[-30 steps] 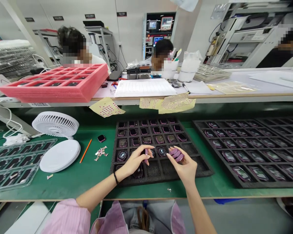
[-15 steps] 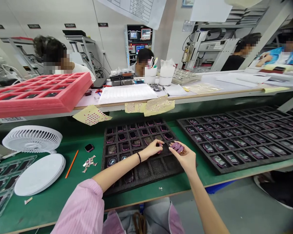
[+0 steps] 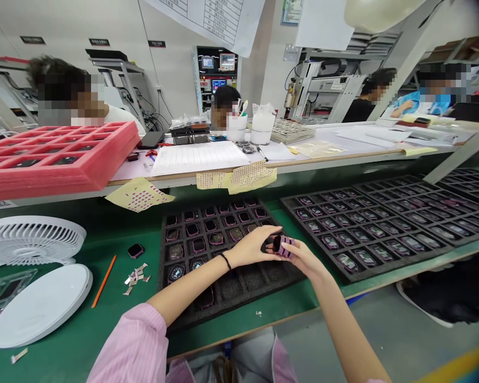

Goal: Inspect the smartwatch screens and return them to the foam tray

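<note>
A short stack of purple watch cases (image 3: 288, 248) is pinched in the fingers of my right hand (image 3: 306, 259), above the right side of a black foam tray (image 3: 229, 290). My left hand (image 3: 256, 246) curls round the stack's left end, where a black watch face shows; its exact hold is partly hidden. Watches with dark faces sit in many of the tray's compartments, such as a watch (image 3: 176, 273) at the left, while several front compartments are bare. On the green mat left of the tray lies a single watch (image 3: 135, 250).
More watches fill a long foam tray (image 3: 353, 277) at the right. To the left are an orange stick (image 3: 104, 281), small pale strips (image 3: 136, 275) and a white fan (image 3: 42, 306). A pink foam tray (image 3: 112, 154) stands on the raised shelf; people sit beyond it.
My left hand has moved from over the tray to the stack and closed round its end. The stack has turned, showing a black face on its left. The view has shifted slightly right.
</note>
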### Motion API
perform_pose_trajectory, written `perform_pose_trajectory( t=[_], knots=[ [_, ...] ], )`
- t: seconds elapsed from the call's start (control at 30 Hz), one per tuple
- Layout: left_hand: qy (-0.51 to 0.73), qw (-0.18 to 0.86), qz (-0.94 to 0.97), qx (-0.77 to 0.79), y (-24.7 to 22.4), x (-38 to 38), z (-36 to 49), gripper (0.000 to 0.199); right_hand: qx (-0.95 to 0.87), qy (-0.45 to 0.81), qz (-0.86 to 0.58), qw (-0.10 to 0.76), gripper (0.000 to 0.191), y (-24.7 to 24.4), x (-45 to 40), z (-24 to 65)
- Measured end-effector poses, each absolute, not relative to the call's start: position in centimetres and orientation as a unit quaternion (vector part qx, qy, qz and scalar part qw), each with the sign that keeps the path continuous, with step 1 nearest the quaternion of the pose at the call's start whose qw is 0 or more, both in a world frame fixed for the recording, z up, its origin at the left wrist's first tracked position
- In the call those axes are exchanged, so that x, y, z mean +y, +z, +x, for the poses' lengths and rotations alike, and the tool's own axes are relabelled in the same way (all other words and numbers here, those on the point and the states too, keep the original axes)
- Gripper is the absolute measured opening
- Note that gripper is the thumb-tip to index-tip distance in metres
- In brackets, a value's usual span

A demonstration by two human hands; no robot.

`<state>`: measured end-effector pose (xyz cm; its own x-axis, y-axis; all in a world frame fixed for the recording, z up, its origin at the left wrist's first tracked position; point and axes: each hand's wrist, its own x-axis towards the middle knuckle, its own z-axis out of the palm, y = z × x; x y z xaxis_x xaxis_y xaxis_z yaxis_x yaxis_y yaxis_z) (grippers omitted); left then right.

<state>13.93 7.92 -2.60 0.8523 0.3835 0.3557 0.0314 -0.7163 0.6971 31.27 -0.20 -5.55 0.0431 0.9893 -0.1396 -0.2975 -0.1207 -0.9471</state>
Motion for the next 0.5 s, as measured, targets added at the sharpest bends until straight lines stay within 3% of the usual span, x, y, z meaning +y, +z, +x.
perform_pose_trajectory(
  t=[0.3,0.4,0.5],
  knots=[
    [0.264,0.355,0.876,0.191,-2.2,6.7,13.8,0.059,-0.363,0.563,-0.507,0.542,0.042,-5.5,-0.4,30.8],
    [0.216,0.307,0.901,0.217,-2.5,5.6,13.9,0.059,-0.397,0.481,-0.556,0.549,0.043,-5.4,0.5,32.3],
    [0.155,0.26,0.922,0.24,-3.6,4.7,14.5,0.052,-0.517,0.329,-0.614,0.497,0.047,-5.8,2.1,33.5]
  ],
)
